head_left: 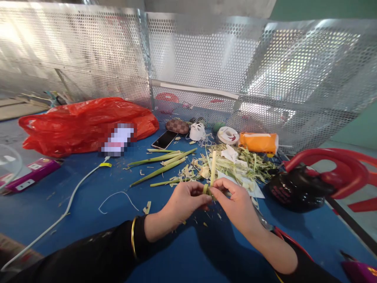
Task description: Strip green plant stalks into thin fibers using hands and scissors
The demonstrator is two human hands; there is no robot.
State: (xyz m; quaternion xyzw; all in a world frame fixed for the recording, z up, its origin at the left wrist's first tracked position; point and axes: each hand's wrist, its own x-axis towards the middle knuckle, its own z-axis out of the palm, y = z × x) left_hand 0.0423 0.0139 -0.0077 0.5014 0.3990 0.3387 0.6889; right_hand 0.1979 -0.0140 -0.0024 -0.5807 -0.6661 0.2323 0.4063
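Note:
A pale green strip of plant leaf (213, 167) stands upright between my hands, its lower part folded or looped at my fingertips. My left hand (188, 198) pinches the folded part from the left side. From the right, my right hand (232, 198) grips the same strip between thumb and fingers. Exactly how the leaf is folded is partly hidden by my fingers. Just behind my hands lie several long green leaf stalks (165, 171) and a heap of shredded leaf scraps (250, 163). Scissors or pliers with red handles (287, 236) lie partly under my right forearm.
A red plastic bag (85, 122) and a lit phone (119, 139) on a white cable (72, 196) are at left. Behind are a dark phone (165, 139), white thread (197, 131), a ribbon roll (227, 135) and an orange packet (259, 142). A black jar (297, 188) stands right.

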